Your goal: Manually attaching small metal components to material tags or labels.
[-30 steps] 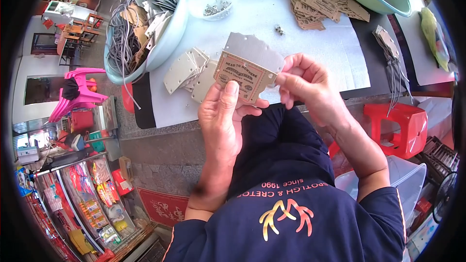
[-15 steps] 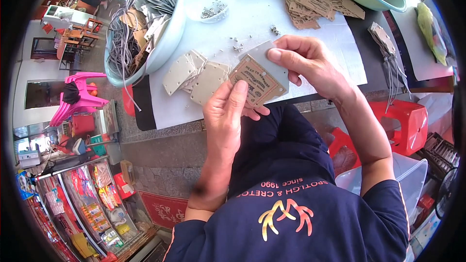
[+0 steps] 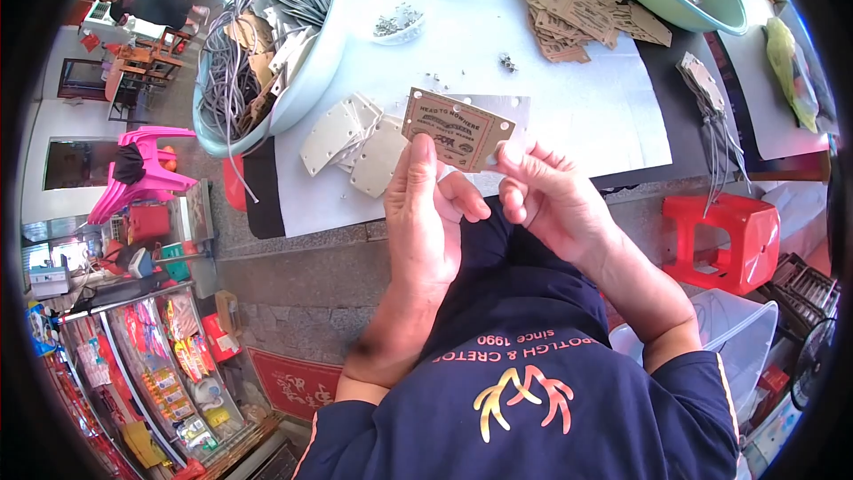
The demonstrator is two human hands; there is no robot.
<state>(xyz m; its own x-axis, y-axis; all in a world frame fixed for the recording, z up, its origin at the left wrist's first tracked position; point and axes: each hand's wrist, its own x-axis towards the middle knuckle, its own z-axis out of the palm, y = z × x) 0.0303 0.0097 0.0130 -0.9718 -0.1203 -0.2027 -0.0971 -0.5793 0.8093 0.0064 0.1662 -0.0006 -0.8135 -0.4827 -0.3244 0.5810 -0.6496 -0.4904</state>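
Note:
A brown printed cardboard tag (image 3: pixel 456 129) with small corner holes is held up over the near edge of the table. A grey card (image 3: pixel 514 109) shows behind it, sticking out to the right. My left hand (image 3: pixel 425 213) grips the tag's lower left edge, thumb on its printed face. At the lower right corner, my right hand (image 3: pixel 560 200) pinches tag and card between thumb and fingers. Just left of them, pale grey cards (image 3: pixel 342 135) with holes lie in an overlapping pile. Small metal rivets (image 3: pixel 432 80) are scattered beyond the tag.
A light blue basin (image 3: pixel 324 44) at the left holds grey cords and tags. Clear bowls of metal pieces (image 3: pixel 398 21) stand behind. Brown tags (image 3: pixel 569 9) are heaped far right beside a green basin (image 3: pixel 724 0). Corded tags (image 3: pixel 704 80) hang over the right edge, above a red stool (image 3: pixel 724 240).
The brown tag and grey card have turned nearly level. My right hand has come down from the card's upper right to its lower right corner.

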